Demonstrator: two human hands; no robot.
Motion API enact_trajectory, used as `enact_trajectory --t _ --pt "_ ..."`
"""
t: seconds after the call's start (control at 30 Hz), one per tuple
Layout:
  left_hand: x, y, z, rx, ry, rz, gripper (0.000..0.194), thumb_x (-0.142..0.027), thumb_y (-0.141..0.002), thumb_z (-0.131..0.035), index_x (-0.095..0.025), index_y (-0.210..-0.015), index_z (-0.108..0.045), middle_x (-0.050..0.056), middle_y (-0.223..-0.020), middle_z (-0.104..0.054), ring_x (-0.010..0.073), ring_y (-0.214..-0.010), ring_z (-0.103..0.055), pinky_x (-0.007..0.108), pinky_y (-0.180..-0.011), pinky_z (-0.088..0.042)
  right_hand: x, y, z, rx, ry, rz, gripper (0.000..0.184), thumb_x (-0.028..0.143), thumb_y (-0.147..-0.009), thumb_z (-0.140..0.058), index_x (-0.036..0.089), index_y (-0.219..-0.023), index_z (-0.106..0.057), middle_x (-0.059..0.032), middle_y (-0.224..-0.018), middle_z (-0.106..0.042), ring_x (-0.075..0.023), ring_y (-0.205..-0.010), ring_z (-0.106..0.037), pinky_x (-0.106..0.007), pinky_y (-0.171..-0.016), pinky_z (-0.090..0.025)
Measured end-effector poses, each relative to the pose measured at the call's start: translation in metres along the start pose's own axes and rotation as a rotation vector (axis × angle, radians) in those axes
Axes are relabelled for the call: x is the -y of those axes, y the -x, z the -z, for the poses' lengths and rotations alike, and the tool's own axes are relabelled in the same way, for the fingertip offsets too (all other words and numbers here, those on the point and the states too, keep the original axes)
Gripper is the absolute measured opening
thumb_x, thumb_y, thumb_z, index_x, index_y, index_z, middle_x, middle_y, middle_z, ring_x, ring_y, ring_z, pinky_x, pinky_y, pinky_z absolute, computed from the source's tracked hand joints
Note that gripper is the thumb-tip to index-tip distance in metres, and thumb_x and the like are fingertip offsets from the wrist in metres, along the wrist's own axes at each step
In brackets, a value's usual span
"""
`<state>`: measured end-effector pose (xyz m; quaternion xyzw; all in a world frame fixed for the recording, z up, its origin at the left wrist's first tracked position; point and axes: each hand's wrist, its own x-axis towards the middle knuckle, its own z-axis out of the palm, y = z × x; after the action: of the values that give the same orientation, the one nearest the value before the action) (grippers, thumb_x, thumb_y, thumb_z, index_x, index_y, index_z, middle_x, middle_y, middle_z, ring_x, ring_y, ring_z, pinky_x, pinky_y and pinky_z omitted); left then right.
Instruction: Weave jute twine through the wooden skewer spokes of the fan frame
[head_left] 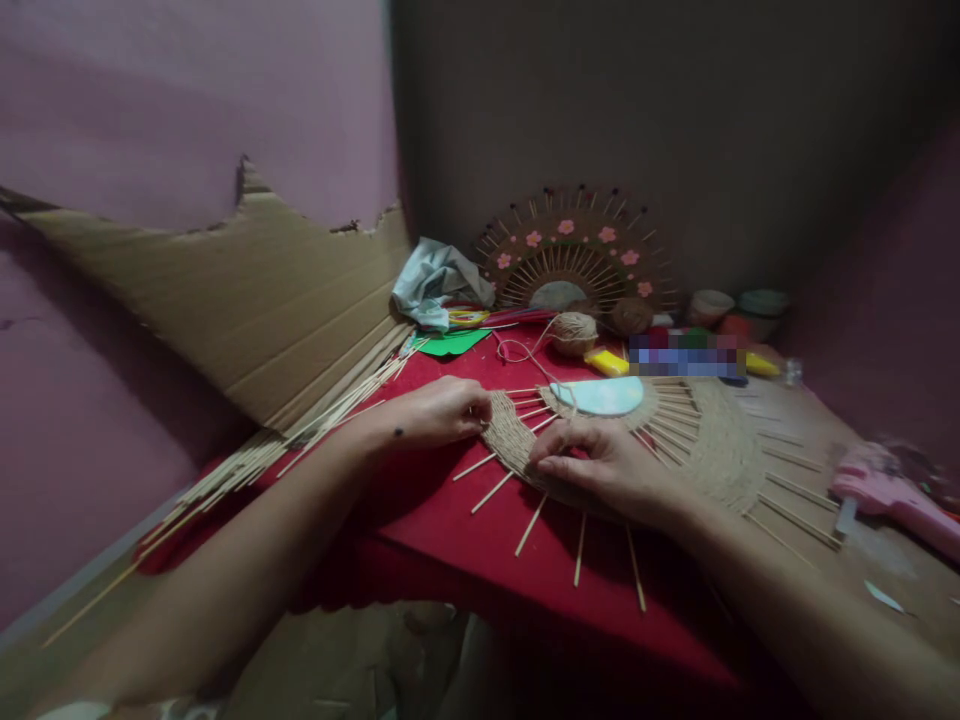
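On a red cloth lies a half-round fan of thin sticks with a woven twine band (506, 435) and a pale blue half-disc (604, 396) at its centre. At the band's left end, the fingertips of my left hand (450, 411) are closed in a pinch on its edge. My right hand (600, 462) rests over the band's middle, thumb and fingers bent together around the twine. That strand runs from a twine ball (574, 333), across the half-disc, to my right fingers. My right palm and wrist hide part of the band.
Loose sticks (247, 460) lie left, by torn cardboard (300, 300). Behind stands a flower-decorated fan (570, 250), near a grey cloth (435, 280) and green sheet (454, 343). A pink glue gun (892, 490) and a yellow item (607, 362) lie right.
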<state>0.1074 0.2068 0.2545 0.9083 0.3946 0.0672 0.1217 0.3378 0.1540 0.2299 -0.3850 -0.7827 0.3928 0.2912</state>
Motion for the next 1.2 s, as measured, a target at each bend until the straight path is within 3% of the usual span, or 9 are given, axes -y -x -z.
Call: enact_trajectory --t 0.1,0.17,0.27,0.43,0.7,0.9,1.03,1.2 --pt "-0.013 -0.003 0.011 0.02 0.04 -0.082 0.015 -0.011 -0.073 -0.06 -0.014 -0.087 -0.065 0.003 -0.081 -0.062 0.0125 -0.072 -0.054 0.021 -0.064 -0.039 -0.001 0.006 -0.004 -0.027 0.028 0.071 0.009 0.025 -0.077 -0.061 0.019 -0.079 -0.068 -0.004 -0.084 -0.069 -0.0148 -0.08 -0.062 -0.03 -0.076 -0.048" --pt "-0.022 -0.006 0.014 0.102 0.117 -0.196 0.015 -0.012 -0.075 -0.062 -0.015 -0.088 -0.066 0.002 -0.082 -0.063 0.0114 -0.072 -0.055 0.019 -0.064 -0.04 0.0 0.007 -0.006 -0.027 0.033 0.087 0.009 0.025 -0.078 -0.061 0.02 -0.08 -0.068 -0.0031 -0.082 -0.069 -0.014 -0.078 -0.063 -0.029 -0.074 -0.048" --pt "-0.027 -0.01 0.009 0.191 0.185 -0.314 0.007 -0.014 -0.078 -0.062 -0.016 -0.081 -0.068 0.003 -0.086 -0.064 0.0116 -0.077 -0.056 0.019 -0.068 -0.041 0.002 0.008 -0.007 -0.013 0.025 0.089 0.007 0.023 -0.078 -0.062 0.019 -0.079 -0.068 -0.0028 -0.08 -0.068 -0.0132 -0.077 -0.062 -0.028 -0.073 -0.048" --pt "-0.015 -0.014 -0.006 0.211 0.275 -0.398 0.009 -0.014 -0.08 -0.06 -0.015 -0.075 -0.067 0.005 -0.083 -0.064 0.0138 -0.082 -0.057 0.021 -0.076 -0.043 0.001 0.009 -0.007 0.07 0.007 0.124 0.005 0.019 -0.078 -0.064 0.02 -0.077 -0.068 -0.0028 -0.082 -0.067 -0.0133 -0.081 -0.061 -0.03 -0.079 -0.049" --pt "-0.012 -0.01 -0.007 0.23 0.437 -0.345 0.009 -0.013 -0.079 -0.062 -0.017 -0.078 -0.069 0.004 -0.085 -0.065 0.0127 -0.081 -0.059 0.02 -0.075 -0.045 0.006 0.01 -0.009 0.166 0.194 0.197 0.007 0.02 -0.08 -0.064 0.022 -0.076 -0.069 -0.0016 -0.079 -0.064 -0.0145 -0.081 -0.056 -0.035 -0.084 -0.044" --pt "-0.007 -0.006 -0.003 0.182 0.55 -0.163 0.012 -0.017 -0.081 -0.059 -0.013 -0.09 -0.065 0.003 -0.081 -0.063 0.0113 -0.07 -0.058 0.021 -0.066 -0.046 0.008 0.011 -0.01 0.167 0.236 0.232 0.012 0.019 -0.082 -0.06 0.023 -0.073 -0.068 -0.0014 -0.078 -0.064 -0.016 -0.083 -0.055 -0.037 -0.085 -0.042" --pt "-0.005 -0.004 -0.002 0.154 0.537 -0.255 0.008 -0.016 -0.079 -0.062 -0.013 -0.085 -0.066 0.003 -0.081 -0.065 0.0124 -0.076 -0.059 0.021 -0.071 -0.046 0.006 0.012 -0.009 0.161 0.199 0.205 0.011 0.021 -0.082 -0.06 0.024 -0.074 -0.068 -0.001 -0.076 -0.064 -0.0161 -0.08 -0.055 -0.037 -0.082 -0.044" --pt "-0.011 -0.004 -0.006 0.216 0.403 -0.332 0.008 -0.011 -0.079 -0.06 -0.016 -0.078 -0.067 0.004 -0.085 -0.066 0.0129 -0.083 -0.059 0.021 -0.076 -0.045 0.012 0.015 -0.009 0.151 0.088 0.156 0.008 0.022 -0.08 -0.062 0.025 -0.076 -0.068 -0.0005 -0.077 -0.065 -0.0157 -0.083 -0.057 -0.034 -0.079 -0.047"
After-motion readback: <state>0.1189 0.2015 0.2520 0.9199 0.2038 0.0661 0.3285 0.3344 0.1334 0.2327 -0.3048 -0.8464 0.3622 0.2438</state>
